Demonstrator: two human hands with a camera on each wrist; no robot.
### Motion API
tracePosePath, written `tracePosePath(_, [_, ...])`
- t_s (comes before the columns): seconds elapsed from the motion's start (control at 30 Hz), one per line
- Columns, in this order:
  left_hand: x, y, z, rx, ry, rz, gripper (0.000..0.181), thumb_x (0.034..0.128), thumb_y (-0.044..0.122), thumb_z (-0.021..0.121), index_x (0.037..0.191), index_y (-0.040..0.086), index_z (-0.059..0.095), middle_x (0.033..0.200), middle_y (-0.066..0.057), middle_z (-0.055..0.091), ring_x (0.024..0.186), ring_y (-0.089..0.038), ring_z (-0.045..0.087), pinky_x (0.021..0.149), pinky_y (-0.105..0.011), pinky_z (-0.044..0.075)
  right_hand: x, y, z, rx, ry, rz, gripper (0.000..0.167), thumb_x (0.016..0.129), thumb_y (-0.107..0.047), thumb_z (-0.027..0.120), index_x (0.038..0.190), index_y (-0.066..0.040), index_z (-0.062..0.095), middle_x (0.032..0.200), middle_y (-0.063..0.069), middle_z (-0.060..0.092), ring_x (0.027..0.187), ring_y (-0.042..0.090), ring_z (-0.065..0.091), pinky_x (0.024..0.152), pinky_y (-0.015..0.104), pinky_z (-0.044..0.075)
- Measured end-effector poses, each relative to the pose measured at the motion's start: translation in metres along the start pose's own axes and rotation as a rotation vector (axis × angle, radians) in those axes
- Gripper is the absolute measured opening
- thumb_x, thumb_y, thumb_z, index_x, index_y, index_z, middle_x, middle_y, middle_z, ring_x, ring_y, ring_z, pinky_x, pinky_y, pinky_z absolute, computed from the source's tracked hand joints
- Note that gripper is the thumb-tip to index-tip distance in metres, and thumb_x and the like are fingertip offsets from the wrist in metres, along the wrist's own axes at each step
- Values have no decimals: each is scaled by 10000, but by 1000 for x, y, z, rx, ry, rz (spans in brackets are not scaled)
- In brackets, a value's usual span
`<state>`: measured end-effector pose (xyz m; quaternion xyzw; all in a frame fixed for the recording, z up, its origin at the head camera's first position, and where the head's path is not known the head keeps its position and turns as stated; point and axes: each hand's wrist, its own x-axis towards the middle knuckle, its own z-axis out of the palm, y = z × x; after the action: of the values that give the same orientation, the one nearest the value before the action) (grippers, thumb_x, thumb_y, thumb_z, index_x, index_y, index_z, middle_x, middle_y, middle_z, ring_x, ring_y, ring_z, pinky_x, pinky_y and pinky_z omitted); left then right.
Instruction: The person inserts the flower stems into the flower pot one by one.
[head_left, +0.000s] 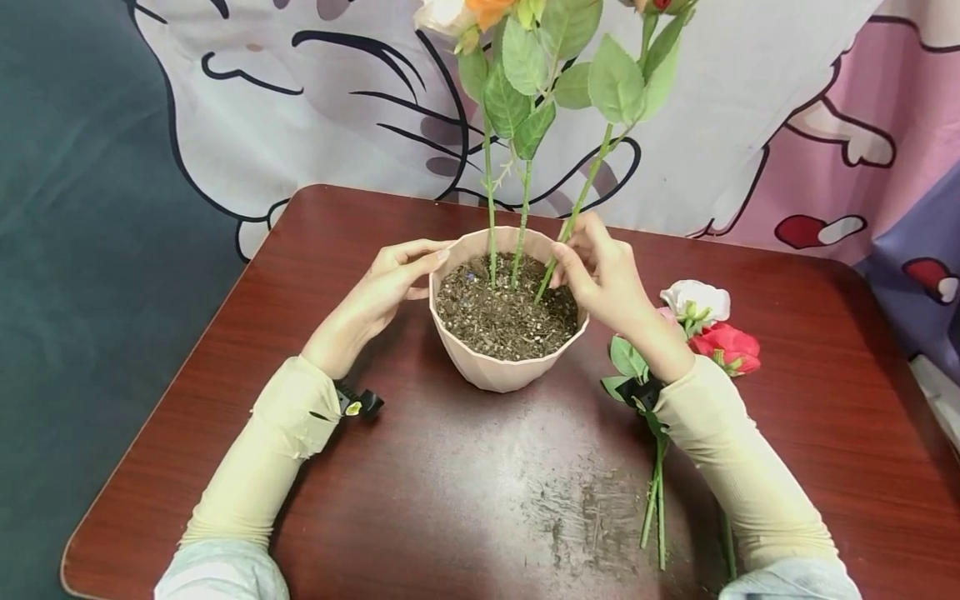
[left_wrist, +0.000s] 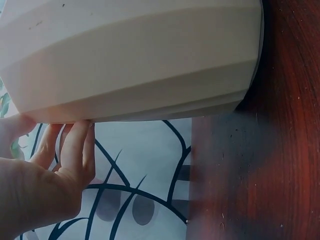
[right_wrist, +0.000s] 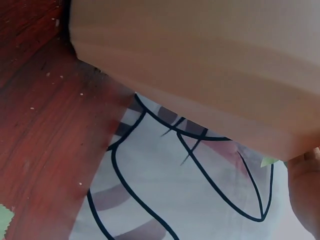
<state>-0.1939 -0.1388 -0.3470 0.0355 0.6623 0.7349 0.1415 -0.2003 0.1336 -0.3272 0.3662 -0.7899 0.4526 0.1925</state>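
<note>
A pale pink faceted flowerpot (head_left: 498, 372) filled with dark soil (head_left: 510, 321) stands on the table. My left hand (head_left: 386, 283) grips its left rim, the thumb at the edge and the fingers against the outer wall; the left wrist view shows these fingers (left_wrist: 75, 145) touching the pot. At the right rim my right hand (head_left: 603, 271) pinches the lower stem of an artificial rose (head_left: 588, 179), whose end is in the soil. Two more rose stems (head_left: 522, 208) rise upright from the soil behind it. The blooms are partly cut off at the top of the view.
Right of the pot, partly under my right forearm, lie loose artificial roses, among them a white one (head_left: 697, 302) and a red one (head_left: 726, 347). Soil crumbs and smears (head_left: 592, 517) mark the brown table (head_left: 420, 500). Behind its far edge hangs a cartoon-print curtain (head_left: 315, 125).
</note>
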Motion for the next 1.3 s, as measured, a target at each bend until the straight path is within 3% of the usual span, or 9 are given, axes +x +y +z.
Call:
tracePosePath(0.17, [-1,2,1,2,12,6,297,915,197,602,1196,108,634,1134,-14,574,961,-130,542,767,-307,511,2,-2,0,-26,-54,-2,101,914,-15,561,903,17,466,629,12,631,505,151,593,411,156,383])
tracePosePath(0.4, [0,3,4,1,2,6,308,919,202,599,1210,106,625,1144,-17,571,971,-129,540,769,-306,514,0,-4,-6,-24,-176,102,73,909,-28,578,915,-22,505,613,-14,634,531,121,613,403,177,393])
tracePosePath(0.6, [2,2,3,6,9,-15,319,916,205,603,1217,101,620,1160,-19,570,979,-128,542,771,-304,512,2,-2,-5,-55,-239,77,72,907,-28,580,926,-25,511,612,-15,631,550,92,614,454,178,421])
tracePosePath(0.8, [2,-1,0,2,29,-15,317,913,208,608,1210,98,623,1210,-30,567,1033,-141,535,770,-302,516,3,0,0,-114,-219,49,68,925,-56,562,949,-39,500,561,-21,554,516,91,535,486,212,390])
tracePosePath(1.03, [3,-5,0,9,24,-17,317,923,200,587,1215,82,617,1154,-29,567,1011,-146,525,794,-333,504,-2,1,2,-136,-191,111,80,939,-104,556,922,-56,494,630,13,562,556,89,496,531,254,392])
tracePosePath(1.3, [2,-2,1,-1,26,-19,307,914,210,604,1197,94,628,1218,-29,571,1034,-140,540,766,-301,519,-5,-2,5,20,-63,202,382,904,-129,621,1233,-37,450,924,59,641,691,80,574,540,220,371])
